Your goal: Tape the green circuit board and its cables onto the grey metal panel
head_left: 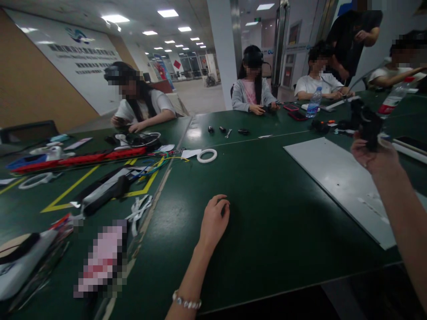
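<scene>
1. Bracelet (187, 303), pale beads; worn on the left wrist.
2. Left hand (215, 218): back upward, at the middle of the green table (267, 240); fingers loosely curled and released.
3. Pink item (105, 255): on the table, left of the left hand; blurred, kind not readable.
4. White strips (138, 211): a loose tangle just beyond the pink item, beside the table seam.
5. Board (333, 178), light grey: flat on the table, right side, partly behind the right forearm.
6. Right hand (373, 155): raised at the right, fingers grasping the black device.
7. Black device (368, 126): in the right hand, upper part standing clear of the fingers; details too dark to tell.
8. Tape roll (207, 156), white: lying flat, near a paper slip (191, 153).
9. Spanner (228, 133), small: among dark small parts (243, 131).
10. Bottle (313, 103), blue cap: upright, far right.
11. Co-worker (250, 91), grey jacket: across the table, both hands at a dark item.
</scene>
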{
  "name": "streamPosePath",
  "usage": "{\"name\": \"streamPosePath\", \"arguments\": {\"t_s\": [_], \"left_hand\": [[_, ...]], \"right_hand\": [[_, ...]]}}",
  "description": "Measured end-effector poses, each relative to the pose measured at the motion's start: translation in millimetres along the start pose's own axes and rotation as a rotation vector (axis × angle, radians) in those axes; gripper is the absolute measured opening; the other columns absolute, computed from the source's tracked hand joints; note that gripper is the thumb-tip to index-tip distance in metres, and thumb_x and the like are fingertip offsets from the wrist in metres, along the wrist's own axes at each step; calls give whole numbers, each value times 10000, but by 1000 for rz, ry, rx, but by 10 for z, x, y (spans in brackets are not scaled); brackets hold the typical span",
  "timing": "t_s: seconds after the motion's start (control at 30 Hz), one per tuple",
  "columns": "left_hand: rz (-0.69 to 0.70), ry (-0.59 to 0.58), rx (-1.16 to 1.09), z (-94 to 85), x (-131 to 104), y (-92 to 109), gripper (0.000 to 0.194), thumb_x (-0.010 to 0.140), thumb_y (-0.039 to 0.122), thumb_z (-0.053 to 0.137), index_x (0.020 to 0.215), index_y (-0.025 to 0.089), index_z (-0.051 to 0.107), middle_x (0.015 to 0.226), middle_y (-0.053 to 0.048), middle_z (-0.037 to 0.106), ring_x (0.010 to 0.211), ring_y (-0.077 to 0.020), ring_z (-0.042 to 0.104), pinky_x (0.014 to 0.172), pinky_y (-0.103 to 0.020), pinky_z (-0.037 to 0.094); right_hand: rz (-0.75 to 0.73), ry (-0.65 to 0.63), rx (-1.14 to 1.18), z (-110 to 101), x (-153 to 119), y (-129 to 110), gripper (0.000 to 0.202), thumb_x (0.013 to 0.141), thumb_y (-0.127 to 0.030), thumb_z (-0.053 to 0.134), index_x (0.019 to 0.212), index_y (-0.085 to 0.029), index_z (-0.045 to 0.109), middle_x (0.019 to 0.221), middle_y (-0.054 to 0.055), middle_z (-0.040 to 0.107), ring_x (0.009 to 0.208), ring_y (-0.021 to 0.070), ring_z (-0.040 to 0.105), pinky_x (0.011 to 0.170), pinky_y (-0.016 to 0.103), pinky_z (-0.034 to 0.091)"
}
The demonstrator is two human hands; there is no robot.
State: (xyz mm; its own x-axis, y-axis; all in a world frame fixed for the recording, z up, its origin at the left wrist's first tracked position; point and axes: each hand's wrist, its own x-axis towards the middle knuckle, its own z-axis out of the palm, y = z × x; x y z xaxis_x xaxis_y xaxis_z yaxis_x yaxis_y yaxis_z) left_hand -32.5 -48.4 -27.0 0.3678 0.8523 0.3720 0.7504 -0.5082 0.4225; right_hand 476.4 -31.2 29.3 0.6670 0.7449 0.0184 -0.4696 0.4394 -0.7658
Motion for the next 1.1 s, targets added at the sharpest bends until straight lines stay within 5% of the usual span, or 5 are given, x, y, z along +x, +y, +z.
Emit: {"name": "streamPosePath", "arguments": {"t_s": [0.33,0.67,0.77,0.93,1.1], "left_hand": [[-10,115,-23,-48,14,38,172,898,149,453,951,179,613,1143,-77,565,1071,-204,560,942,-399,475],[-102,342,-204,-240,210,165,260,914,238,468,1159,186,539,1209,-92,551,1172,-207,503,973,-368,436],[-191,159,-412,-271,484,170,285,894,298,516,1148,174,551,1137,-92,598,1088,-204,564,906,-342,466],[-373,-527,-969,-173,708,137,335,858,350,586,1132,157,585,1028,-106,670,867,-163,652,749,-279,513],[-461,-617,-1155,-98,589,-34,289,820,215,643,1094,130,605,906,-111,705,770,-142,678,680,-240,524]], "right_hand": [[245,-428,-586,597,-1070,851,479,700,-321,694,1170,-241,648,854,26,690,554,93,532,423,182,348],[429,-873,-707,1055,-1406,1346,410,768,-339,623,1163,-232,637,885,47,690,731,164,608,522,235,400],[470,-1014,-724,1199,-1453,1464,400,771,-330,618,1152,-211,643,862,48,686,652,123,575,466,197,304],[431,-1194,-761,1467,-1537,1607,348,785,-331,613,1112,-220,654,842,18,676,652,108,556,496,195,310],[324,-1276,-861,1556,-1611,1707,368,836,-375,591,1187,-267,606,864,12,669,791,152,591,638,260,429]]}}
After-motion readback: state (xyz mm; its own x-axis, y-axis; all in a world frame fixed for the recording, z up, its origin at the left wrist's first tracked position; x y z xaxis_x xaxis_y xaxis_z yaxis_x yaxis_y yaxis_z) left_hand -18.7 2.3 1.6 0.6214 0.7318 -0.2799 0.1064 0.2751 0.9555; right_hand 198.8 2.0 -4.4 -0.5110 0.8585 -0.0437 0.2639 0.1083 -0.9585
